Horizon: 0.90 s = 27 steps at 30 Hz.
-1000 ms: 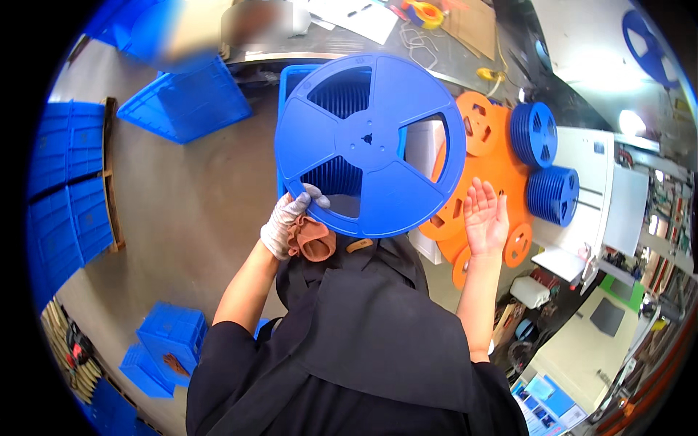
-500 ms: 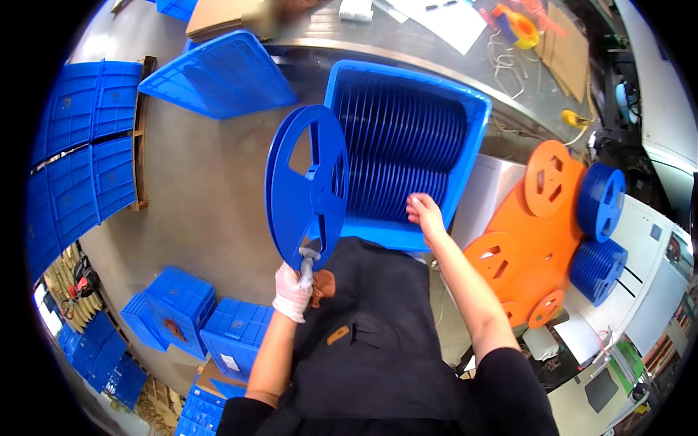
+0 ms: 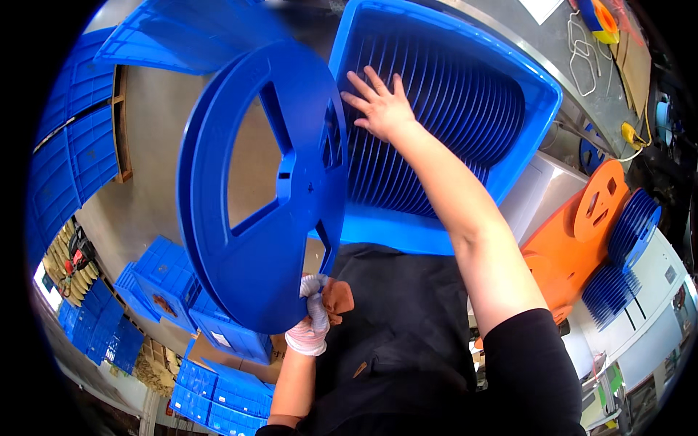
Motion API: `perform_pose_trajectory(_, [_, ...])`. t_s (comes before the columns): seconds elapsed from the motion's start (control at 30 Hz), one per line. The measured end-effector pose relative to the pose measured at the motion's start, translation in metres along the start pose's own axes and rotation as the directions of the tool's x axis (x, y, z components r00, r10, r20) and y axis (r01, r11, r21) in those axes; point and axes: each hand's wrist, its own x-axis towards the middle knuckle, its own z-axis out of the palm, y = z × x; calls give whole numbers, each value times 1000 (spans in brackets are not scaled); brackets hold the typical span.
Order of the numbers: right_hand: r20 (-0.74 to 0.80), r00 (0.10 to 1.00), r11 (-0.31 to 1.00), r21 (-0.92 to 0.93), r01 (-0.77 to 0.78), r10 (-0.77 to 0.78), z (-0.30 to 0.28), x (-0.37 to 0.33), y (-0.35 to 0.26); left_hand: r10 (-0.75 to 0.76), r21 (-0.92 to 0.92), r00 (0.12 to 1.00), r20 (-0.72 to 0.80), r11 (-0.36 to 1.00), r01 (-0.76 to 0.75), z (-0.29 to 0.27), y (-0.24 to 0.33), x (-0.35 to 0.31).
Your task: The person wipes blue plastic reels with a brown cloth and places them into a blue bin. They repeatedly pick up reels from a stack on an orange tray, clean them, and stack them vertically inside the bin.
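We record the left hand [image 3: 314, 312], gloved, with its fingers closed on the lower rim of a large blue reel [image 3: 298, 192]. The reel stands on edge, tilted, directly above this grip; we see two flanges with a narrow gap between them, and wide cutouts in the near one. A crumpled brown piece [image 3: 338, 296] lies just right of the gloved fingers; we cannot identify its kind.

Up and to the right of the grip, we find the bare right hand [image 3: 382, 107] open, fingers spread, over a row of blue discs [image 3: 451, 123]. Whether it touches them, we cannot tell. The discs stand side by side in a blue crate [image 3: 392, 229], beyond the held reel and to its right. Farther right of the grip we note an orange panel [image 3: 574, 251]; well to its left, stacked blue bins [image 3: 62, 196].
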Motion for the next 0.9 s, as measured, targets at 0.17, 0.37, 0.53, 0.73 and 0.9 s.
perform_pose_trajectory(0.17, [-107, 994, 999, -23, -26, 24, 35, -31, 31, -16, 158, 997, 75, 987, 4, 5, 11, 32])
perform_pose_trajectory(0.37, [-98, 993, 997, 42, -59, 63, 41, -42, 40, 58, 367, 993, 101, 926, -92, 12, 32, 49])
perform_pose_trajectory(0.53, [-126, 987, 992, 88, -89, 100, 47, -40, 36, -4, 278, 991, 132, 960, -33, 14, 32, 43])
perform_pose_trajectory(0.73, [-200, 975, 989, 129, -70, 95, 46, -40, 25, 48, 389, 994, 96, 918, -82, 28, 17, 47])
perform_pose_trajectory(0.9, [-119, 968, 975, -45, 218, -222, 55, -42, -52, -49, 333, 996, 75, 943, 21, 25, 4, 43])
